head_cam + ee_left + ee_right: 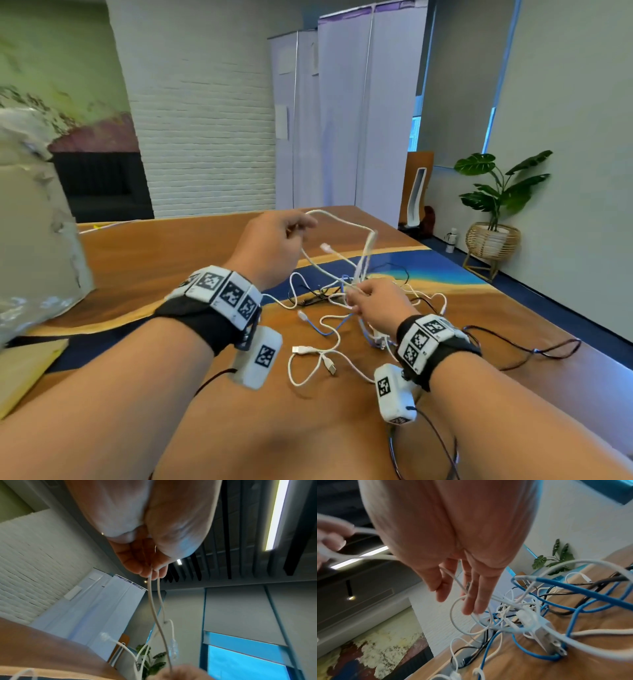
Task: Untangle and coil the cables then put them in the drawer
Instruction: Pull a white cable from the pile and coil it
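A tangle of cables (pixel 346 291) lies mid-table: white ones, a blue one (pixel 327 331) and a thin black one (pixel 310 300). My left hand (pixel 301 228) is raised above the table and pinches a white cable (pixel 154 608) that runs down into the tangle. In the left wrist view its fingertips (pixel 145 573) close on two strands. My right hand (pixel 354 301) is down at the tangle (pixel 513 609). Its fingers (pixel 471 601) are straight and reach through a white loop, and the white cable passes between thumb and fingers. No drawer is in view.
The wooden table (pixel 171 260) has a blue band across it. Two loose USB plugs (pixel 303 349) lie near me. A plastic-wrapped bulk (pixel 34 222) and a yellow envelope (pixel 24 363) sit at the left. A potted plant (pixel 496 205) stands beyond the table's right edge.
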The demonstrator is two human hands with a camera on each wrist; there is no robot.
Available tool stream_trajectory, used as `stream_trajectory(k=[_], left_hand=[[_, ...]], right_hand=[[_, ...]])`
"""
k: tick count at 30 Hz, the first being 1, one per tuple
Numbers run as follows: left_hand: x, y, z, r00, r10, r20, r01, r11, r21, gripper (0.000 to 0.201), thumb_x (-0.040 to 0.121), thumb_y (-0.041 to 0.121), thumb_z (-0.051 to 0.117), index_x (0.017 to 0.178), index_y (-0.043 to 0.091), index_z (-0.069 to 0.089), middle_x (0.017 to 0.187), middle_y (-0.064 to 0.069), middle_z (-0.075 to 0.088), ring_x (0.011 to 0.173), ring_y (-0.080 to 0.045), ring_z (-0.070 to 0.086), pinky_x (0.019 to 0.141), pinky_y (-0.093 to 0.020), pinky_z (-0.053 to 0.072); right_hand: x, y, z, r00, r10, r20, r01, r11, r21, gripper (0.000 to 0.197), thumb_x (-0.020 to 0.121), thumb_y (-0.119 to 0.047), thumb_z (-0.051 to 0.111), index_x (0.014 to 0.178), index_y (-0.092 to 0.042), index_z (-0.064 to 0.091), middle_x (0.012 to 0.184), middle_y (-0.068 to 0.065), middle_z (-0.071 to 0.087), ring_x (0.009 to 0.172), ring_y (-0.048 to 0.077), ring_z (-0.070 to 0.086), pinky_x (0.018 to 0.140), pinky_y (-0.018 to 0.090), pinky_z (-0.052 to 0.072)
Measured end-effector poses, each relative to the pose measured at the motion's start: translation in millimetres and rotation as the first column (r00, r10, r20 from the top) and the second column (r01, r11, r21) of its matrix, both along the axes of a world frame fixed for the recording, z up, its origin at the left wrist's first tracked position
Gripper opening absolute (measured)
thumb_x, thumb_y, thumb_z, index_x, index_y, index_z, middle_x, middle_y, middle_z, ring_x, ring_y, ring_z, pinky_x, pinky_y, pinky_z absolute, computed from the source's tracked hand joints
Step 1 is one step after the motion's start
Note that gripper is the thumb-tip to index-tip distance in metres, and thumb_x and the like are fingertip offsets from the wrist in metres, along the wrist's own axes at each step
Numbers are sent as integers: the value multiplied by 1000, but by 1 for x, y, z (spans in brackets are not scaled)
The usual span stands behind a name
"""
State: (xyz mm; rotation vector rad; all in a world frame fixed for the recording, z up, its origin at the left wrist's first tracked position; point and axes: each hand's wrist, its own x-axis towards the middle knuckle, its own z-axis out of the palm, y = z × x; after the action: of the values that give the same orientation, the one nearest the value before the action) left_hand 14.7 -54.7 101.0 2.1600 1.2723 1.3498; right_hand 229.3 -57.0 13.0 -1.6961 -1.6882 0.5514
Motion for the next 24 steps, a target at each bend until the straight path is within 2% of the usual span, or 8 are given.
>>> stream_trajectory(k=[5, 9, 11, 14, 17, 19, 22, 24], left_hand=[[-64, 17, -28, 992, 129, 13, -128, 990, -67, 28, 102, 12, 54, 108, 34, 71, 89, 10, 69, 71, -10, 60, 62, -24, 43], [-87, 15, -39, 986, 160, -49, -166, 970, -178, 18, 101, 24, 59, 107, 37, 70, 85, 6, 69, 75, -20, 64, 67, -35, 53], [-90, 8, -37, 993, 99, 70, -82, 972, -219, 23, 100, 32, 61, 123, 37, 65, 95, 9, 74, 84, -17, 71, 82, -41, 58], [-82, -7, -29, 962, -21, 274, 81, 974, -210, 49, 100, 35, 62, 145, 39, 44, 107, 10, 76, 87, -9, 73, 82, -34, 58], [-65, -20, -31, 989, -74, 131, 104, 966, -235, 46, 96, 37, 68, 139, 40, 50, 111, 15, 73, 98, -6, 70, 91, -36, 58], [-57, -25, -40, 994, -107, -14, 98, 948, -301, 45, 91, 41, 73, 132, 42, 54, 113, 15, 70, 99, -5, 69, 92, -36, 57], [-46, -34, -53, 982, -139, -127, 93, 944, -316, 30, 93, 41, 71, 121, 39, 60, 93, 9, 74, 77, -1, 67, 70, -25, 50], [-40, -40, -54, 988, -123, -95, 92, 957, -275, 12, 101, 38, 58, 98, 30, 68, 75, 1, 75, 64, -4, 63, 67, -29, 48]], right_hand=[[-4, 22, 31, 999, -48, -6, 48, 992, 114, 19, 89, -35, 76, 74, -24, 73, 74, -13, 64, 73, 7, 56, 72, 28, 42], [-22, 28, 45, 990, -31, 140, 6, 984, 176, 31, 96, -37, 68, 73, -17, 64, 81, 4, 69, 75, 20, 62, 66, 32, 47], [-27, 29, 50, 999, -14, 37, 7, 983, 185, 35, 101, -36, 61, 77, -11, 67, 76, 12, 72, 74, 27, 69, 71, 38, 55], [-37, 23, 56, 969, 42, -242, -10, 991, 134, 39, 106, -28, 53, 75, -9, 68, 62, 13, 68, 56, 22, 69, 66, 38, 60], [-52, 11, 63, 838, 76, -541, -26, 995, 99, 36, 108, -20, 48, 82, 0, 62, 68, 19, 62, 53, 27, 63, 68, 52, 64], [-60, -2, 73, 763, 91, -640, -37, 995, 96, 33, 110, -19, 45, 88, 2, 58, 72, 18, 58, 53, 25, 60, 63, 49, 64], [-65, -18, 85, 708, 143, -692, -80, 989, 122, 33, 110, -20, 42, 89, 0, 57, 73, 16, 60, 56, 24, 61, 67, 48, 62], [-61, -23, 86, 684, 150, -713, -81, 988, 131, 33, 110, -20, 42, 87, -2, 57, 72, 15, 62, 56, 24, 61, 70, 49, 62]])
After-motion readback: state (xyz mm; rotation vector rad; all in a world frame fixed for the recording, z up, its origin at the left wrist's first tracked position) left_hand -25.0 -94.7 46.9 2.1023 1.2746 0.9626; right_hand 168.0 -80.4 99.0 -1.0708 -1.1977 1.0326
